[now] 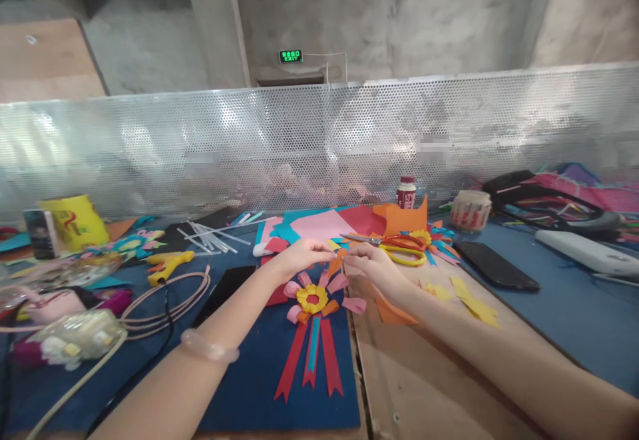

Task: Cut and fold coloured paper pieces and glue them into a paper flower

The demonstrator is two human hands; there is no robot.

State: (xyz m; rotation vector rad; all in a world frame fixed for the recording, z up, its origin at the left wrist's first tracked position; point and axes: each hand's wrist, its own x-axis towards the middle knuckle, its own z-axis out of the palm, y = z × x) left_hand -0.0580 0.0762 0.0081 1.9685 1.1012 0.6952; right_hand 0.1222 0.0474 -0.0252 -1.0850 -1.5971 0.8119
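A small orange paper strip [336,264] is pinched between my two hands, above the top of a paper flower. My left hand [310,253] closes its fingertips at the strip's left side. From the right, my right hand [372,265] grips it with thumb and fingers together. Just below lies the flower, with a yellow fringed centre [312,299] and pink loop petals [354,305] around it. An orange loop [330,307] also sits among the petals. Red paper tails [331,358] and a blue-and-red tail [312,350] hang from its lower edge.
Scissors [404,253] with yellow and red handles lie behind my right hand. A yellow glue gun [170,265], glue sticks [212,237] and cables are at left. Dark phones [496,265] flank the work. Coloured paper sheets [324,223] and a perforated metal screen [299,140] stand behind.
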